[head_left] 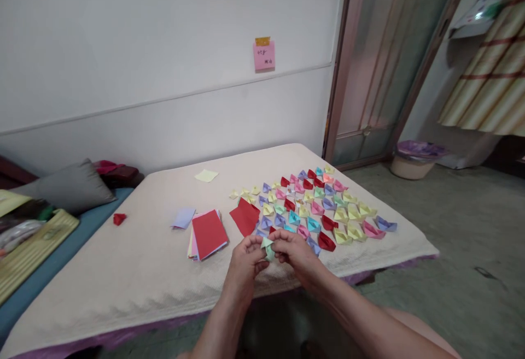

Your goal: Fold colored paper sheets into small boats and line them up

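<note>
Between my two hands is a small folded piece of pale green paper (pixel 268 248), above the near edge of the table. My left hand (pixel 245 260) pinches its left side and my right hand (pixel 292 249) pinches its right side, fingers closed on both. Just beyond my hands stand rows of folded paper boats (pixel 314 207) in red, yellow, pink, blue, purple and green. Red paper sheets (pixel 246 216) lie left of the boats. Further left are a stack of coloured paper with red on top (pixel 209 233) and some pale purple sheets (pixel 183 218).
A pale yellow sheet (pixel 206 175) lies toward the back of the cloth-covered table (pixel 151 271). At the left is a crumpled red piece (pixel 119 218). Beyond the left edge sits a grey cushion (pixel 71 187). A lined bin (pixel 414 161) stands on the floor at right.
</note>
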`<state>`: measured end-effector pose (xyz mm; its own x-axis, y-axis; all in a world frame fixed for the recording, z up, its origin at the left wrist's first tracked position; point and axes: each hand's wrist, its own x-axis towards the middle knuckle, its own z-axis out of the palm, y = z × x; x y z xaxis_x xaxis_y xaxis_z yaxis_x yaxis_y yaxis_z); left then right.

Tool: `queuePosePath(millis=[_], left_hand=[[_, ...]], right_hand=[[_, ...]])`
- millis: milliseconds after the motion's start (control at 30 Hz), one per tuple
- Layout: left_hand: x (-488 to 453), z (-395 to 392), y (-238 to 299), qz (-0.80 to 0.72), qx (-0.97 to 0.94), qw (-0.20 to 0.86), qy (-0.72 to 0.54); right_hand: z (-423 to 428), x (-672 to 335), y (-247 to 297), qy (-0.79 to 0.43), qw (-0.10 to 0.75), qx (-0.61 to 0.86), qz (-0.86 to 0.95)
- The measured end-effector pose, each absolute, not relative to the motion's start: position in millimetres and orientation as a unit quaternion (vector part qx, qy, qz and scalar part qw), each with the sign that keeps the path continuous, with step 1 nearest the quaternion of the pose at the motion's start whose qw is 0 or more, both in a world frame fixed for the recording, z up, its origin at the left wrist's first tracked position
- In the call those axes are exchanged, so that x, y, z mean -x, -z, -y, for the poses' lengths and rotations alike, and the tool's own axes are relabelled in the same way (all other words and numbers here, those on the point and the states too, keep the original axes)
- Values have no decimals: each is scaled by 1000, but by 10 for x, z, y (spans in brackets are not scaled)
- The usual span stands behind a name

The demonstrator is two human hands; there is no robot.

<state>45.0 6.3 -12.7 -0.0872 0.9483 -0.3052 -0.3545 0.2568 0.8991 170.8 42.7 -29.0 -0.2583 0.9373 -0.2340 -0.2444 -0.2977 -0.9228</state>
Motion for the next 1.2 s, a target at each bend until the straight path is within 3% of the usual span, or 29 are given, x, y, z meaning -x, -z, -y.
queuePosePath(millis=[367, 1200], left_hand=[[-511, -92, 133, -551, -366, 507, -552], [-471, -99, 167, -576, -414, 470, -525]], right_hand=[[-451, -1750, 237, -647, 430, 408, 479], [-443, -1767, 209, -615, 437, 399, 521]])
